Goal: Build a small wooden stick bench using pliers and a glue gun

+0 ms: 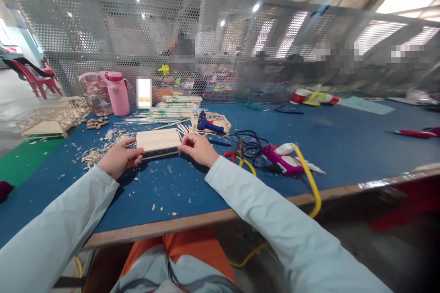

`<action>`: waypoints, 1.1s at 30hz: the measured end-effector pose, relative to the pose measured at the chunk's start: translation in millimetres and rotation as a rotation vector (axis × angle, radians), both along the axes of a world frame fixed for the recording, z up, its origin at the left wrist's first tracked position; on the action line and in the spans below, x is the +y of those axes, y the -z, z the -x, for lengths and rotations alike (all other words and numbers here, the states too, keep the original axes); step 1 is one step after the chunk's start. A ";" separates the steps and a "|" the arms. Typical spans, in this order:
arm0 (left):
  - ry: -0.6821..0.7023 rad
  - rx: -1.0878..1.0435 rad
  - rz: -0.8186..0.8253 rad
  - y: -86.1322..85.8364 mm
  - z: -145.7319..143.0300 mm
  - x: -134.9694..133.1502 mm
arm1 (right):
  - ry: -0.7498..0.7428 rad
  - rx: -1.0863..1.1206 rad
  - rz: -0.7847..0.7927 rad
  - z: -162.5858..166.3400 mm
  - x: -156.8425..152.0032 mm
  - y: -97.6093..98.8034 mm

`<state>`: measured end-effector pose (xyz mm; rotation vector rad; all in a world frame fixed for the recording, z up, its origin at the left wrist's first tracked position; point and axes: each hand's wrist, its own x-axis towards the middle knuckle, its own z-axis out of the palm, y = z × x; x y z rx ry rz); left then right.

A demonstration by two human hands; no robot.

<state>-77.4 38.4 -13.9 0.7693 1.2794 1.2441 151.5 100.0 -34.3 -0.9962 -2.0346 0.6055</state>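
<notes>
A small flat panel of pale wooden sticks sits in front of me, with a thin stick frame showing under its near edge. My left hand grips its left end between thumb and fingers. At the right end, my right hand pinches the near corner; whether a separate small stick is in that pinch, I cannot tell. Loose thin sticks lie just behind the panel's right end. Wood scraps are scattered beside my left hand.
Behind stand a pink bottle and bundled sticks. A blue glue gun rests on a stick tray. To the right lie pliers, black cable and a purple tool with a yellow cord. Stick models stand far left; perforated metal screens close the back.
</notes>
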 end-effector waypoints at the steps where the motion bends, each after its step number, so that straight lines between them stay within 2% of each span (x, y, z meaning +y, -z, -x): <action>1: -0.002 -0.001 -0.001 0.0 0.1 0.0 | -0.014 0.007 0.022 -0.4 0.1 0.2; 7: -0.008 0.004 -0.002 1.1 0.6 0.6 | -0.062 0.052 0.138 -0.2 1.3 3.5; 15: 0.001 0.004 -0.010 1.7 1.3 1.7 | -0.011 0.172 0.085 3.9 4.5 5.6; 22: 0.035 0.009 -0.027 1.8 2.0 1.7 | -0.086 0.199 0.170 5.6 6.5 8.7; 33: 0.046 0.060 -0.090 7.4 0.8 3.6 | -0.048 0.227 0.220 1.3 3.1 5.0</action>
